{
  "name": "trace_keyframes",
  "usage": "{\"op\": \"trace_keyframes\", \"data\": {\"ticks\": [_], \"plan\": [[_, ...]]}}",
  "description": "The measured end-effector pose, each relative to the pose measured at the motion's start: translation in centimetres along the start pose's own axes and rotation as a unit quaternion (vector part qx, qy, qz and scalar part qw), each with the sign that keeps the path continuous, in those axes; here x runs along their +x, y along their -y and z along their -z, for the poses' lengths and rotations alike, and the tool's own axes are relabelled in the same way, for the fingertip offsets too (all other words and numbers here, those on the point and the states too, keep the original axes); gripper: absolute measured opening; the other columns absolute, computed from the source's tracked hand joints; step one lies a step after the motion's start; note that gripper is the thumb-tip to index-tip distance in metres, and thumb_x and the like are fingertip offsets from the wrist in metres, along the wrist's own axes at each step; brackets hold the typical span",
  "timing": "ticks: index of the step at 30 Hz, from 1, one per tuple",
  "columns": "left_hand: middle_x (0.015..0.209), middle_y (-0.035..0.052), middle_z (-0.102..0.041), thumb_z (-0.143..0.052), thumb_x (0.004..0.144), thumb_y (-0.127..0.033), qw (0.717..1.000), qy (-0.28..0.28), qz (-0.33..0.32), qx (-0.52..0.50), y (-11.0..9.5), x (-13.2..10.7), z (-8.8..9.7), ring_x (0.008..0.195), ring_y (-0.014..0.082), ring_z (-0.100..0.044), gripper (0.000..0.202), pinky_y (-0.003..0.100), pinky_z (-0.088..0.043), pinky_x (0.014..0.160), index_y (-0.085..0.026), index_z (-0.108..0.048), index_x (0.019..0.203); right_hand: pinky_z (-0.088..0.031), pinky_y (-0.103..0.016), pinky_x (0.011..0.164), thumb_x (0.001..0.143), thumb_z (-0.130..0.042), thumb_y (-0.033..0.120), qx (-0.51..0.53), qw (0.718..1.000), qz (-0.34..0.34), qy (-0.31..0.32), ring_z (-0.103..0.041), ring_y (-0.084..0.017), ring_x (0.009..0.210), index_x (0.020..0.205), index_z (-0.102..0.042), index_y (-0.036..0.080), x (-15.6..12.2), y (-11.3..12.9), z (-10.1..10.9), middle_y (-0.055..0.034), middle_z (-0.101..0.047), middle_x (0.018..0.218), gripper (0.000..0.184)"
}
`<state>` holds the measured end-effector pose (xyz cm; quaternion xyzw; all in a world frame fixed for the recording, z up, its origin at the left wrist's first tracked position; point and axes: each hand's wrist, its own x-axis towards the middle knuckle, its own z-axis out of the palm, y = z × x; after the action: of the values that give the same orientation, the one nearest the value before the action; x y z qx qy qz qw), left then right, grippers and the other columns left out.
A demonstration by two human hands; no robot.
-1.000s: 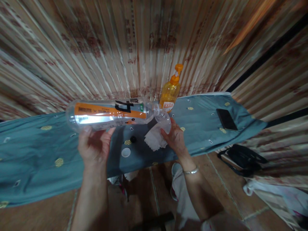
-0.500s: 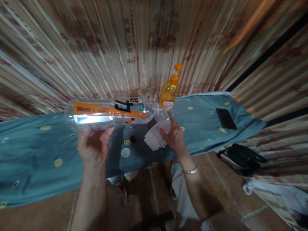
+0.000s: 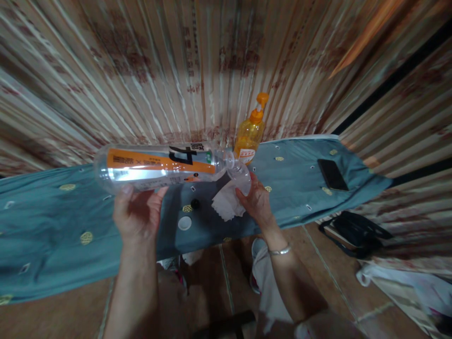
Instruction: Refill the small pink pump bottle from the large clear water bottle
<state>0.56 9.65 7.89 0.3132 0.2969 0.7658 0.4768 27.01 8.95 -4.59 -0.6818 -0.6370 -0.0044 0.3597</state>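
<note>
My left hand (image 3: 137,212) is closed round the underside of a large clear plastic bottle (image 3: 158,165) with an orange and black label. The bottle lies sideways in the air, its neck toward the right. In my right hand (image 3: 257,200) is a small clear plastic cup (image 3: 240,175), its mouth tilted toward the bottle's neck. The two meet or overlap there; whether they touch I cannot tell. A crumpled white tissue (image 3: 228,201) hangs below the cup against my right fingers. On the cloth beneath lie a white round lid (image 3: 184,223) and a small black cap (image 3: 195,204).
An orange pump bottle (image 3: 250,136) stands at the cloth's back edge, just behind the small cup. A black phone (image 3: 332,174) lies to the right on the green cloth (image 3: 293,179). A dark bag (image 3: 353,233) sits below on the right. Patterned curtains (image 3: 158,70) hang behind.
</note>
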Motion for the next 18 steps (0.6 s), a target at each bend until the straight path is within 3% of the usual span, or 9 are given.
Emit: {"op": "trace_keyframes", "data": {"ticks": [7, 12, 15, 18], "plan": [[0.098, 0.0053, -0.079, -0.091, 0.066, -0.039, 0.999, 0.039, 0.015, 0.020, -0.28, 0.05, 0.33, 0.112, 0.0349, -0.074, 0.033, 0.042, -0.069, 0.076, -0.032, -0.074, 0.094, -0.062, -0.048, 0.098, 0.092, -0.067, 0.037, -0.002, 1.000, -0.002, -0.003, -0.076, -0.034, 0.110, 0.145, -0.051, 0.012, 0.01, 0.12, 0.10, -0.0210, -0.078, 0.121, 0.061], [0.090, 0.0042, -0.077, -0.091, 0.064, -0.040, 1.000, 0.019, 0.002, 0.017, -0.29, 0.04, 0.28, 0.108, 0.0347, -0.075, 0.035, 0.042, -0.070, 0.073, -0.033, -0.074, 0.093, -0.064, -0.049, 0.095, 0.090, -0.069, 0.034, -0.006, 1.000, 0.004, -0.007, -0.077, -0.035, 0.109, 0.144, -0.052, 0.011, 0.01, 0.15, 0.11, -0.0218, -0.078, 0.120, 0.061], [0.091, 0.0040, -0.077, -0.089, 0.067, -0.039, 0.999, 0.035, 0.006, 0.023, -0.22, 0.03, 0.19, 0.108, 0.0342, -0.076, 0.031, 0.043, -0.070, 0.075, -0.033, -0.074, 0.094, -0.063, -0.047, 0.096, 0.090, -0.069, 0.033, -0.014, 1.000, 0.000, -0.010, -0.077, -0.034, 0.109, 0.144, -0.052, 0.011, 0.01, 0.21, 0.06, -0.0214, -0.078, 0.120, 0.060], [0.093, 0.0051, -0.077, -0.092, 0.062, -0.041, 1.000, 0.012, 0.003, 0.015, -0.14, 0.04, -0.05, 0.106, 0.0343, -0.076, 0.038, 0.041, -0.070, 0.072, -0.030, -0.074, 0.094, -0.063, -0.047, 0.096, 0.090, -0.069, 0.034, -0.020, 1.000, -0.004, -0.005, -0.077, -0.034, 0.109, 0.142, -0.053, 0.010, 0.05, 0.28, 0.04, -0.0218, -0.078, 0.119, 0.059]]}}
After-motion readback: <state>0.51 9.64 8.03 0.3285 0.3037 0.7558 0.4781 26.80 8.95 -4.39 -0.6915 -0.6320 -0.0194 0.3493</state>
